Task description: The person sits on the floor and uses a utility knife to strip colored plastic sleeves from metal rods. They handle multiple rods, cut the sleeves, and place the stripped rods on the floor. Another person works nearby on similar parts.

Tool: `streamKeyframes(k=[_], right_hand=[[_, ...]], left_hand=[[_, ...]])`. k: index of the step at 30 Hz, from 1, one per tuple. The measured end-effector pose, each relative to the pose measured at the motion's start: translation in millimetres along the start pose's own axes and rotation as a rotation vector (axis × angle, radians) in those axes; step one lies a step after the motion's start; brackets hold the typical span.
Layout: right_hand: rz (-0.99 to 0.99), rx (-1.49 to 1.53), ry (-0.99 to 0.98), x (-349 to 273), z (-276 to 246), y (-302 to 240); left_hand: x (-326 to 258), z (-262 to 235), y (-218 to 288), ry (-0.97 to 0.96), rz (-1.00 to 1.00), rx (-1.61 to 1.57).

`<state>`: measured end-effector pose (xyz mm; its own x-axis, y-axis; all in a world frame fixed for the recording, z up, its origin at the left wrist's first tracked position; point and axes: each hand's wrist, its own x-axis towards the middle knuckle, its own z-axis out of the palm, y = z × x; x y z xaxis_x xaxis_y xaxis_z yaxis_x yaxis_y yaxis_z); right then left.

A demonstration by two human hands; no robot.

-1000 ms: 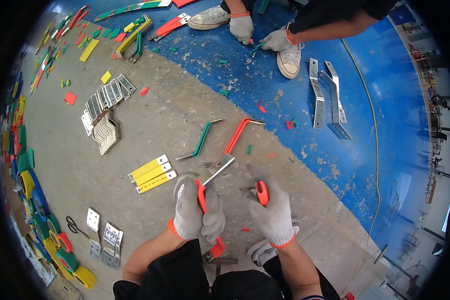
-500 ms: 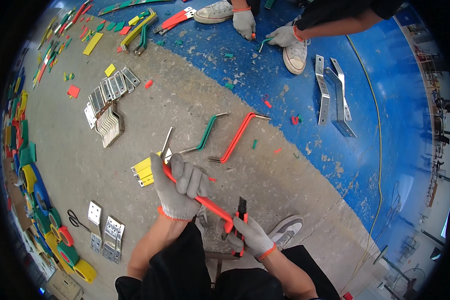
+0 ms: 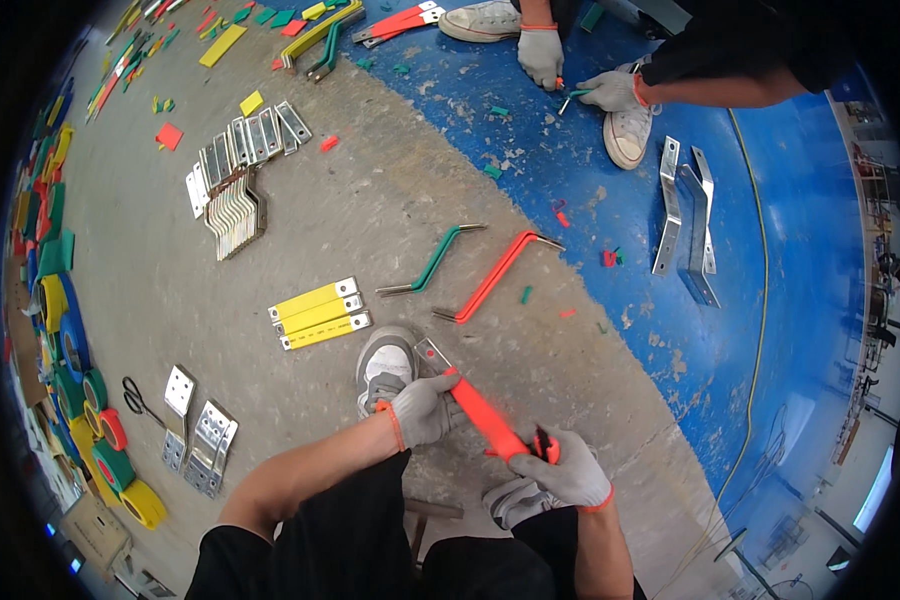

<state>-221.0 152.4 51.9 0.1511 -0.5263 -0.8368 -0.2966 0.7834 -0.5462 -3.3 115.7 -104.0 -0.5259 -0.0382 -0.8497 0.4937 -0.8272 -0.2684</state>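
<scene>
Head view: the left hand (image 3: 422, 408), gloved, is closed around the upper part of an orange-sleeved metal bar (image 3: 475, 408), keeping it steady and slanted over the shoes (image 3: 388, 364). The right hand (image 3: 568, 474) is curled near the bar's lower end, pinching a small orange-handled cutter (image 3: 543, 444) against the sleeve, seemingly to trim it. The bar sits just above the person's knees, bare metal tip pointing away. On the floor (image 3: 370, 210) beyond lie a green bent bar (image 3: 432, 262), an orange bent bar (image 3: 498, 274) and yellow-sleeved bars (image 3: 318, 312). Farther off, another person's gloved hands (image 3: 542, 52) work.
</scene>
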Motion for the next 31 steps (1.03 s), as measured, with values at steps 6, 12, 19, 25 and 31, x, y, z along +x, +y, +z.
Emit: streamKeyframes(k=[6, 12, 19, 25, 31], right_hand=[[-0.022, -0.276, -0.063, 11.9, -6.2, 10.5], [-0.050, -0.312, -0.090, 7.6, -15.3, 4.6], [-0.083, -0.418, -0.186, 43.2, -15.3, -1.9], [-0.122, -0.263, -0.078, 75.2, -31.0, -4.8], [0.053, 0.086, 0.083, 88.8, -27.8, -19.2]], left_hand=[[21.0, -4.6, 1.1, 0.007, -0.043, 0.055], [28.3, 10.4, -7.6, 0.039, 0.013, 0.238], [55.3, 0.3, -0.3, 0.099, 0.051, 0.209], [64.7, -3.0, 14.0, 0.091, 0.119, 0.057], [80.0, 1.5, 29.4, -0.028, 0.156, -0.082]])
